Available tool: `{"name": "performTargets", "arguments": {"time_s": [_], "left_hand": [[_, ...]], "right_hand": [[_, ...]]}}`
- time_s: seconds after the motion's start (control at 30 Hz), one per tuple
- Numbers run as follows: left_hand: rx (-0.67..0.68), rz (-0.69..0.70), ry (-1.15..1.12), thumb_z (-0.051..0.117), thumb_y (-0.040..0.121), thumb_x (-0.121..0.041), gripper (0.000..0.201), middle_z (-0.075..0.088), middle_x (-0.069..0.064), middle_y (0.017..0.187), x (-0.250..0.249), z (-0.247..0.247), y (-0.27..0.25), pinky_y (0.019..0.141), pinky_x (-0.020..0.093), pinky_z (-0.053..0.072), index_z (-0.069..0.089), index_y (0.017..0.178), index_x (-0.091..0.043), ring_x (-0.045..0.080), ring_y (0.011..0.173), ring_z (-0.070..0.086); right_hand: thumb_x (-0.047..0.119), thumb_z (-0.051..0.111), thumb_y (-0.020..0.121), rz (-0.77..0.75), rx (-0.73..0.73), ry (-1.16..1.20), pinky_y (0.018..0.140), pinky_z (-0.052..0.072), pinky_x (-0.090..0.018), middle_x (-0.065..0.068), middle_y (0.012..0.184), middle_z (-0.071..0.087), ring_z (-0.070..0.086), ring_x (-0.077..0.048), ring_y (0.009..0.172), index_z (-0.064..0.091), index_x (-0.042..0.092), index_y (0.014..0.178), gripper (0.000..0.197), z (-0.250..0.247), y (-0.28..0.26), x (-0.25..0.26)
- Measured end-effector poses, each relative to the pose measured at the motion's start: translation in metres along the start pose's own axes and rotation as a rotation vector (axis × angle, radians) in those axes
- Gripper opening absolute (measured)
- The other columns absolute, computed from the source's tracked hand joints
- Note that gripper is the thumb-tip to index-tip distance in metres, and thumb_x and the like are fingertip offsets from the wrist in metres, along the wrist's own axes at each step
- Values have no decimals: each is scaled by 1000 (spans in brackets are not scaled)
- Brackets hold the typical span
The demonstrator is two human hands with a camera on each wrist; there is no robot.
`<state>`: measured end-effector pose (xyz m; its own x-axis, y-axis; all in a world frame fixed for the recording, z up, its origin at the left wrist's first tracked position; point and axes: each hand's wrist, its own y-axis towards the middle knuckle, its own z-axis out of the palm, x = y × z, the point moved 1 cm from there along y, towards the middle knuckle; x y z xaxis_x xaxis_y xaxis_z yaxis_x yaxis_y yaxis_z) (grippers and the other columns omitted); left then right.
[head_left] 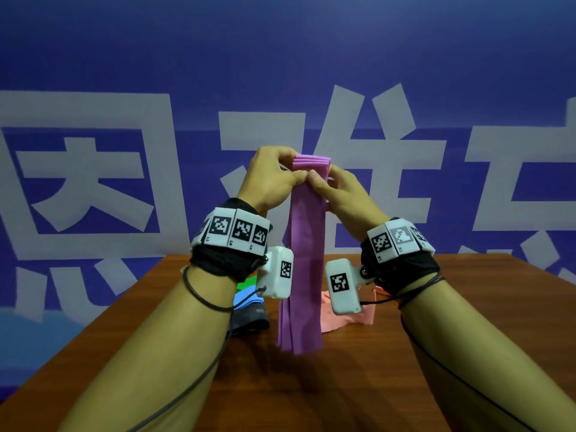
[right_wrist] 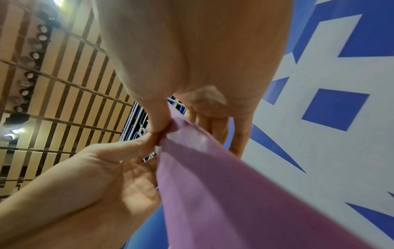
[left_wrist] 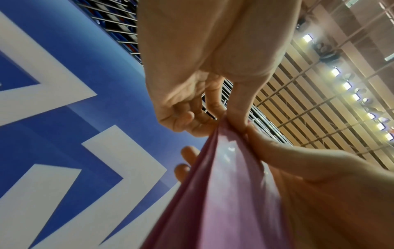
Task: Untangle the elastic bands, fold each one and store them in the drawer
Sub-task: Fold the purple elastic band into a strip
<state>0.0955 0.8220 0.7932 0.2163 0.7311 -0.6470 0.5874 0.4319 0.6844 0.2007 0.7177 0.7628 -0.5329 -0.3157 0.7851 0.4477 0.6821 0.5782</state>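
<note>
A purple elastic band [head_left: 307, 260] hangs in several folded layers above the wooden table [head_left: 467, 322], its lower ends near the tabletop. Both hands are raised and hold the band just below its folded top edge [head_left: 311, 162]. My left hand [head_left: 293, 174] pinches it from the left between thumb and fingers, and my right hand [head_left: 318, 182] pinches it from the right, thumbs almost touching. The left wrist view shows the left hand [left_wrist: 228, 118] pinching the band [left_wrist: 224, 193]. The right wrist view shows the right hand [right_wrist: 164, 124] gripping the band [right_wrist: 213, 185]. No drawer is in view.
On the table behind the hanging band lie a green band [head_left: 246, 283], a blue band [head_left: 246, 302] and a grey band [head_left: 249, 321] in a pile at the left. A salmon-pink band [head_left: 343, 319] lies at the right. A blue wall with large white characters [head_left: 93, 182] stands behind.
</note>
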Motion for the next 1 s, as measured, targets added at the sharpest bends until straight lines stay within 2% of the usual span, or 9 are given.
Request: {"name": "performTargets", "arguments": {"time_s": [0.17,0.23,0.33,0.43,0.5,0.6,0.73,0.83,1.0], "left_hand": [[26,-1,-139,66,92,-9,11,71,14,97,4,4,-7,79,50,58,71,102,-7,28,85,70],[15,13,-177,65,94,-11,12,71,14,95,12,10,-7,82,47,58,69,104,-6,32,86,69],[31,-1,-269,60,98,-20,14,65,3,76,24,18,-10,58,32,53,66,102,-8,19,61,61],[94,-44,-380,53,102,-28,25,57,9,71,32,31,-12,37,24,37,63,112,-6,13,42,44],[125,-80,-362,46,104,-34,32,61,8,72,36,39,-14,35,21,32,65,117,-11,8,39,38],[158,-110,-332,38,106,-37,42,64,-14,60,42,48,-17,36,18,28,68,120,-11,3,36,39],[195,-169,-361,33,107,-37,47,59,-17,50,56,58,-18,36,13,30,65,123,-7,0,36,45],[235,-170,-416,34,107,-33,45,72,-8,78,61,62,-18,50,8,43,65,122,-4,-4,61,65],[250,-150,-535,32,108,-24,45,66,19,112,65,65,-11,40,3,37,59,122,9,-6,45,58]], "right_hand": [[27,39,106,-4,154,292,79,58,-38,-21,98,69,70,-31,89,49,-3,132,41,7,-11,-5],[26,35,107,3,154,364,72,58,-35,-18,87,68,69,-28,76,49,-4,130,41,9,-12,-9],[25,34,107,-6,112,395,63,57,-30,-14,76,63,65,-23,63,53,-3,120,36,13,-10,-16],[27,34,107,-4,69,372,58,55,-28,-10,68,62,62,-21,57,55,-5,117,39,18,-7,-25],[27,35,107,-9,42,342,55,54,-28,-8,64,63,62,-20,55,55,-4,113,38,22,-6,-35],[28,37,107,-18,-4,320,58,55,-32,-11,70,64,63,-24,63,56,-6,112,40,25,-4,-49],[27,37,107,-8,-27,320,64,57,-36,-23,85,63,65,-29,75,57,-6,114,39,27,-3,-65],[25,38,107,1,-51,297,64,56,-37,-20,85,64,66,-27,74,58,-7,110,37,28,0,-72],[23,37,107,-1,4,365,73,58,-43,-18,88,66,67,-32,82,60,10,104,26,24,5,-74]]}}
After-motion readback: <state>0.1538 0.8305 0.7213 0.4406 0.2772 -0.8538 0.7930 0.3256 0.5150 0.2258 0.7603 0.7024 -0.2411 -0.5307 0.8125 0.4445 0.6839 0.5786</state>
